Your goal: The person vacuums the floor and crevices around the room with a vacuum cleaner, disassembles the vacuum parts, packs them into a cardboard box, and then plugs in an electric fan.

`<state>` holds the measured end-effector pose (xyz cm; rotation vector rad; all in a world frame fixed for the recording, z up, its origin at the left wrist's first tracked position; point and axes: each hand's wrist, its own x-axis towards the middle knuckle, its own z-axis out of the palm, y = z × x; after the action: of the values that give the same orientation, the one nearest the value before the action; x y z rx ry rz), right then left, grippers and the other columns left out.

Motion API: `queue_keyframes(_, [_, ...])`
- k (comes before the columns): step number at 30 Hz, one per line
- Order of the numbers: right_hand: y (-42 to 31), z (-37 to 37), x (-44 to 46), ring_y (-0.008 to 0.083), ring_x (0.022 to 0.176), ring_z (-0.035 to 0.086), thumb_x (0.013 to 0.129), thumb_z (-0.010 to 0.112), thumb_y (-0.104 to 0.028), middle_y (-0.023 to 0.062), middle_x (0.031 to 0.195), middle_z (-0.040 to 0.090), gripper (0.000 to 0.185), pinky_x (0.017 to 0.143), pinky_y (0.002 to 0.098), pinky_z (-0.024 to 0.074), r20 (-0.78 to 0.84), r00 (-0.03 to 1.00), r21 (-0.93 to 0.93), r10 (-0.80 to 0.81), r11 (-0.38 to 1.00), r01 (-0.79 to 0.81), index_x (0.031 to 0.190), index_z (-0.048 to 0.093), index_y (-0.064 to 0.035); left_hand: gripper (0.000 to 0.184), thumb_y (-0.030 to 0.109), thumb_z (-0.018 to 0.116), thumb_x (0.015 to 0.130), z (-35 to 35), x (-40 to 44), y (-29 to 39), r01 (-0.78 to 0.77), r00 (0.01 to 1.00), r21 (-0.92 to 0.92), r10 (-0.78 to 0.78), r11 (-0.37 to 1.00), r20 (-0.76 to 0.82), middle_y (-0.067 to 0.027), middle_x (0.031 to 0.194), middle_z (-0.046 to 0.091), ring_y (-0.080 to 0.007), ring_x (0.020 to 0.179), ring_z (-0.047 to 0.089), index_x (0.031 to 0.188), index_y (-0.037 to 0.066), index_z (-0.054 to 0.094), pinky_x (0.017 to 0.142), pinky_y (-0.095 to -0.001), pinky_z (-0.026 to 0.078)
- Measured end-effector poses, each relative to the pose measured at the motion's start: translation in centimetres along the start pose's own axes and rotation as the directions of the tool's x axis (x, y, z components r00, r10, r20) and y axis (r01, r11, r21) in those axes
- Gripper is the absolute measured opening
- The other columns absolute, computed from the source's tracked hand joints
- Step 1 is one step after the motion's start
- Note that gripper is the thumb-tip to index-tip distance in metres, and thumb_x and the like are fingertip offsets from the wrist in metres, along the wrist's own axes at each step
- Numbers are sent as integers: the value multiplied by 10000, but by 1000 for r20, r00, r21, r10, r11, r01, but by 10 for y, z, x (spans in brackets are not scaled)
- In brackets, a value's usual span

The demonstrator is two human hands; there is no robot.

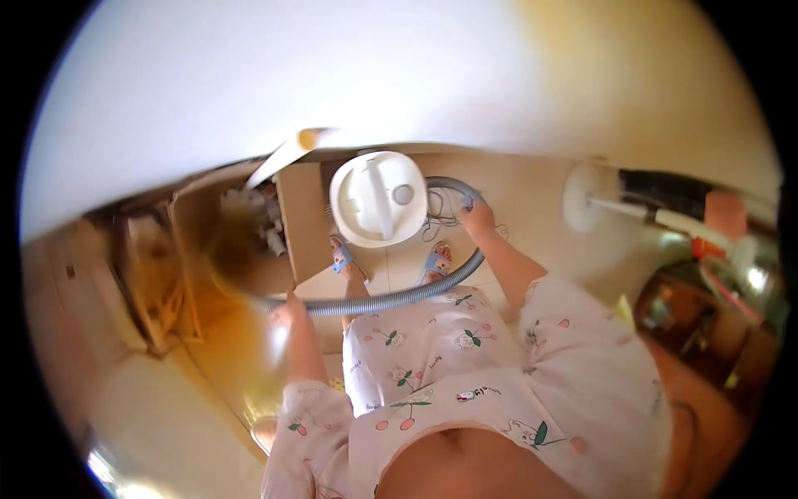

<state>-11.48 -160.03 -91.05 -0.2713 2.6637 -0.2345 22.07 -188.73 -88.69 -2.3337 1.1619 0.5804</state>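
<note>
Ribbed grey hose (pixel 391 302) bows in a wide arc across your front — round section, corrugated skin. Your right hand (pixel 477 219) has its grip clamped on the far-right stretch, right of the white canister (pixel 379 200) — smooth, rounded-square top, raised bar handle. Your left hand (pixel 288 314) grips the near-left stretch, fingers wrapped round, near a flat-sided cardboard box (pixel 302 218).

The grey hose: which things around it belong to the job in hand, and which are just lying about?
Seemingly in the job:
- grey hose, held by left hand and right hand
- white lidded unit

Seemingly just lying about:
- open box
- white round-based stand
</note>
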Motion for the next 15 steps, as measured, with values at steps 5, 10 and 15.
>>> queue_keyframes(5, [59, 15, 50, 330, 793, 573, 770, 484, -117, 169, 834, 592, 181, 688, 423, 450, 90, 987, -50, -131, 989, 136, 888, 598, -44, 1105, 541, 642, 654, 10, -14, -15, 242, 964, -373, -264, 896, -9, -279, 1361, 96, -308, 1265, 210, 1305, -94, 15, 1009, -450, 258])
queue_keyframes(10, [34, 36, 100, 294, 896, 539, 783, 487, -88, 130, 886, 539, 168, 725, 392, 445, 125, 949, 97, -290, 955, 279, 899, 608, -89, 998, 500, 607, 719, 4, -109, 20, -330, 794, 233, 403, 915, -455, -271, 1377, 94, -389, 1278, 111, 1328, -72, 61, 1039, -477, 126])
queue_keyframes(15, [17, 95, 153, 256, 932, 520, 767, 535, -94, 81, 865, 548, 238, 745, 346, 457, 66, 898, 107, -436, 898, 428, 979, 620, -160, 944, 311, 758, 590, 37, -216, 137, -917, -74, 398, 973, 20, -220, -213, 1369, 192, -370, 1279, 156, 1328, 36, 237, 1017, -514, 157])
